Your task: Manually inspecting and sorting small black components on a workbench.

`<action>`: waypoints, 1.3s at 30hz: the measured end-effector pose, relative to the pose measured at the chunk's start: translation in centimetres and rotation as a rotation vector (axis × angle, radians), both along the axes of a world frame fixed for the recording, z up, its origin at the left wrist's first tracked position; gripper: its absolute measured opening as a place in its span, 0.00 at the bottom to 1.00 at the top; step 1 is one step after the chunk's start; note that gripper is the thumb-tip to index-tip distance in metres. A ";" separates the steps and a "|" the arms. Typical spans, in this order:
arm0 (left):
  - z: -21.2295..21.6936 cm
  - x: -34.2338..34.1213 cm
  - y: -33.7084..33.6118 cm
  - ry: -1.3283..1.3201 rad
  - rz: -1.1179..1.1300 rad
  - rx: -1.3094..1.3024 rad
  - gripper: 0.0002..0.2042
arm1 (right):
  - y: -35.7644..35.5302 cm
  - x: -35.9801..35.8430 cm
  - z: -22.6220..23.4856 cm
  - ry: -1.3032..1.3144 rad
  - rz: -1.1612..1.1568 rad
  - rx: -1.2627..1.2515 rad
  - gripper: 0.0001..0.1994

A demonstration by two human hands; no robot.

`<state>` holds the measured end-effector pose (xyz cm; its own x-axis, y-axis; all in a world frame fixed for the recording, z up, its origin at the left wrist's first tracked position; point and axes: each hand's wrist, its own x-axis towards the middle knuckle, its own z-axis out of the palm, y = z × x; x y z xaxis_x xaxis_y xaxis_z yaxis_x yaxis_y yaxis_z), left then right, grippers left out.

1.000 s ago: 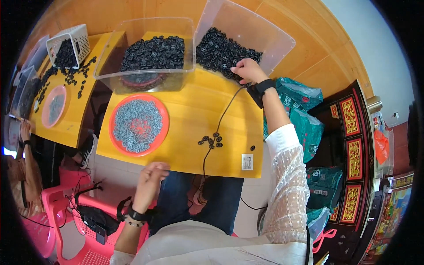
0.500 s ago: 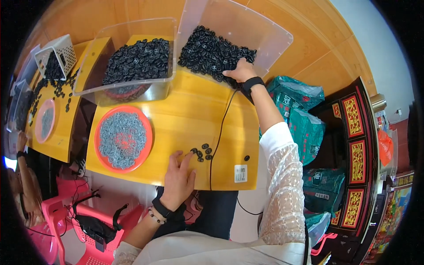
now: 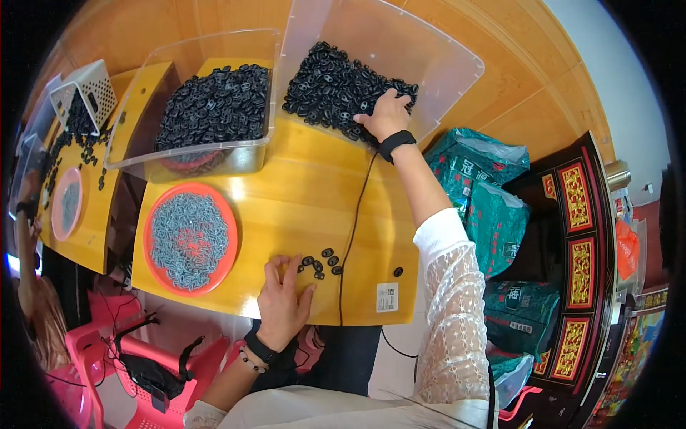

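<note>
At the top centre of the frame we see the right hand (image 3: 388, 118) over the heap of small black oval pieces (image 3: 325, 86) in the right-hand clear bin (image 3: 446, 64), its thumb spread well away from its fingers; we cannot tell whether a piece lies under them. Lower, near centre, the left hand (image 3: 281, 304) is palm down at the edge of the yellow table (image 3: 286, 193), fingers slightly curved, thumb apart, fingertips just beside a few loose black pieces (image 3: 327, 252); whether they touch one, we cannot tell. At left centre, a red plate (image 3: 233, 239) bears grey metal pieces (image 3: 171, 236), well apart from both hands. We judge the step in hand to be picking from the heap; the next move would call for a narrow fingertip pinch on the right, with the left steady beside the loose pieces.
</note>
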<state>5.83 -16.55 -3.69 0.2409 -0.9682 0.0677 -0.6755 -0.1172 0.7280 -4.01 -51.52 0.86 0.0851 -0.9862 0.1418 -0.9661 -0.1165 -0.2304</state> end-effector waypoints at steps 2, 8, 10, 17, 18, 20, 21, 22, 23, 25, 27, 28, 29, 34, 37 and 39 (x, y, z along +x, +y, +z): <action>-0.2 0.2 0.2 0.016 0.003 0.005 0.28 | 0.7 0.7 0.8 -0.027 0.001 -0.017 0.40; -0.6 0.6 0.7 0.001 0.033 -0.018 0.28 | -0.3 4.0 0.8 0.179 0.346 -0.174 0.33; -0.8 0.6 0.6 0.024 0.031 -0.044 0.28 | -1.3 4.4 0.1 0.247 0.410 -0.207 0.34; -1.2 0.5 0.4 0.028 0.022 -0.087 0.29 | -3.4 5.7 -0.4 0.269 0.319 0.058 0.40; -1.3 0.5 0.5 0.027 0.034 -0.085 0.29 | -3.3 6.2 -0.9 0.269 0.313 0.054 0.38; -1.3 0.5 0.5 0.030 0.044 -0.086 0.30 | -3.1 6.5 -1.5 0.272 0.304 0.050 0.36; -1.3 0.5 0.5 0.028 0.039 -0.092 0.30 | -3.1 6.4 -1.6 0.249 0.328 0.007 0.32; -1.3 0.5 0.5 0.028 0.034 -0.099 0.30 | -3.1 6.3 -1.7 0.226 0.351 -0.036 0.29; -1.3 0.4 0.5 0.033 0.029 -0.101 0.30 | -3.1 6.1 -1.8 0.231 0.345 -0.037 0.29; -1.4 0.3 0.4 0.032 0.021 -0.094 0.30 | -3.3 5.7 -1.9 0.202 0.348 -0.050 0.25; -1.3 0.2 0.3 0.027 0.021 -0.092 0.31 | -3.5 5.5 -1.8 0.095 0.325 0.004 0.22; -1.2 0.1 0.3 0.014 0.030 -0.087 0.31 | -3.6 5.3 -1.8 0.003 0.309 0.056 0.22; -1.2 0.1 0.3 0.022 0.021 -0.090 0.31 | -3.2 5.6 -1.7 -0.037 0.318 -0.003 0.17; -1.1 0.0 0.2 0.009 0.045 -0.078 0.29 | -1.6 4.3 -0.4 -0.404 0.366 0.306 0.07; -1.2 -0.2 0.2 -0.007 0.046 -0.098 0.29 | 1.2 3.7 0.2 -0.420 0.403 0.440 0.05; -1.2 -0.3 0.2 0.014 0.048 -0.087 0.30 | 3.5 2.9 0.5 -0.477 0.438 0.552 0.05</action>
